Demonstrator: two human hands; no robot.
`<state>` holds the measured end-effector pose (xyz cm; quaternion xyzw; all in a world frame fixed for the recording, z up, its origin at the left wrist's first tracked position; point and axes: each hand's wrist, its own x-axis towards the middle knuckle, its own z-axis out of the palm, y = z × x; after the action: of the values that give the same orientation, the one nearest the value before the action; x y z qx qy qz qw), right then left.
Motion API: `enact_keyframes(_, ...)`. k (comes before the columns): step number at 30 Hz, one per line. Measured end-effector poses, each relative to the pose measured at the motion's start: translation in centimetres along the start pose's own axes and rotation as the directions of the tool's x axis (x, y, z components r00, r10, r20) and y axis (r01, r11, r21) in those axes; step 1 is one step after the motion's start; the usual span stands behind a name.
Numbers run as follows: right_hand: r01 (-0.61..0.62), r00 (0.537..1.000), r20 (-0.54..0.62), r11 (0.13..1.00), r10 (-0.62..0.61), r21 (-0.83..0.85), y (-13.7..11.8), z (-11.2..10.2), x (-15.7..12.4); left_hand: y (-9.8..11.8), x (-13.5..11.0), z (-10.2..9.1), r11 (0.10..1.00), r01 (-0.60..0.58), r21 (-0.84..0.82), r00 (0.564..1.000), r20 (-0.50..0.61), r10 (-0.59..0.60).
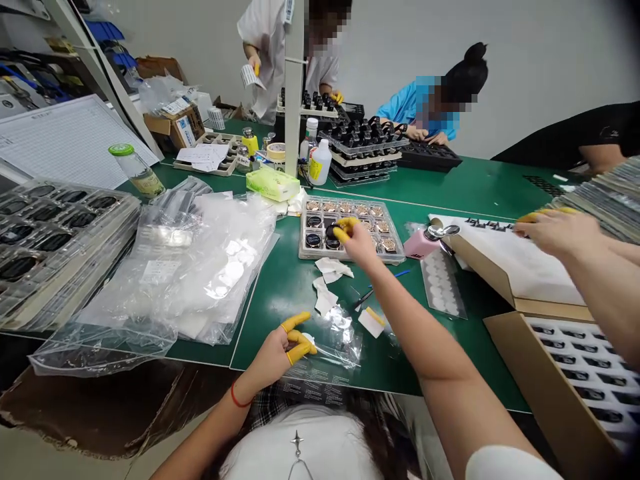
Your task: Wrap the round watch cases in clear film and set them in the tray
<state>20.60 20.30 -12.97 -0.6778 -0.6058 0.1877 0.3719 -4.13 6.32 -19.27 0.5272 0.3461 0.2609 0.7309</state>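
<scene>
My left hand (pixel 283 350), with yellow finger cots, rests near the table's front edge. Its fingers pinch the corner of a small clear plastic bag (pixel 340 340) lying on the green mat. My right hand (pixel 355 240) reaches far forward over a clear tray (pixel 307 250) of round metal and dark parts. Its yellow-tipped fingers are closed on a dark round part (pixel 332 232) in the tray. Small white paper scraps (pixel 327 283) lie between tray and bag.
A heap of clear bags (pixel 190 267) and stacked trays (pixel 45 247) lie at left. A pink dispenser bottle (pixel 425 243), cardboard boxes (pixel 520 267) and a co-worker's hand (pixel 555 230) are at right. Two more people work at the far side behind bottles (pixel 320 163) and trays.
</scene>
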Motion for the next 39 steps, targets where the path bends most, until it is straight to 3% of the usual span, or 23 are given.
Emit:
enact_keyframes(2,-0.065,0.996,-0.071,0.974,0.051,-0.215,1.1,-0.1,4.6,0.0,0.0,0.0,1.0,0.013,-0.003,1.0,0.013,-0.013)
enact_keyframes(5,-0.07,0.996,-0.068,0.942,0.05,-0.327,2.0,0.9,7.5,0.0,0.1,-0.1,1.0,0.021,0.011,0.999,0.027,-0.022)
enact_keyframes(9,-0.076,0.992,-0.125,0.911,0.028,-0.405,3.2,1.4,7.1,0.0,0.0,-0.1,1.0,0.017,0.02,0.999,0.04,-0.018)
enact_keyframes(13,-0.185,0.977,-0.174,0.883,0.119,-0.431,4.8,0.4,6.8,0.2,0.0,-0.1,0.999,0.038,0.017,0.998,0.056,-0.039)
enact_keyframes(19,-0.261,0.963,-0.138,0.922,0.23,-0.286,5.6,-1.2,7.0,0.5,0.0,0.0,0.999,0.016,0.035,0.998,0.054,-0.017)
enact_keyframes(23,-0.259,0.958,-0.137,0.965,0.251,-0.044,4.1,-1.9,4.5,0.4,-0.1,-0.1,0.998,-0.011,0.057,0.999,0.032,0.009)
enact_keyframes(26,-0.241,0.967,-0.03,0.951,0.251,0.192,2.2,-1.8,0.8,0.3,-0.1,-0.1,0.999,-0.021,0.044,1.0,0.02,0.02)
enact_keyframes(30,-0.27,0.961,0.178,0.859,0.212,0.435,-0.6,-1.9,-4.6,0.4,-0.1,0.1,1.0,-0.016,0.005,1.0,0.015,0.016)
enact_keyframes(35,-0.372,0.917,0.373,0.653,0.145,0.66,-2.9,-2.7,-9.4,0.3,0.0,0.3,1.0,-0.017,-0.017,1.0,-0.009,0.016)
enact_keyframes(37,-0.317,0.928,0.359,0.707,0.096,0.631,-3.6,-2.6,-11.2,0.2,0.0,0.4,0.997,-0.035,-0.064,0.999,-0.023,0.034)
enact_keyframes(39,-0.148,0.949,0.312,0.819,-0.039,0.555,-4.1,-2.0,-13.3,0.2,0.1,0.5,0.985,-0.077,-0.153,0.997,0.0,0.078)
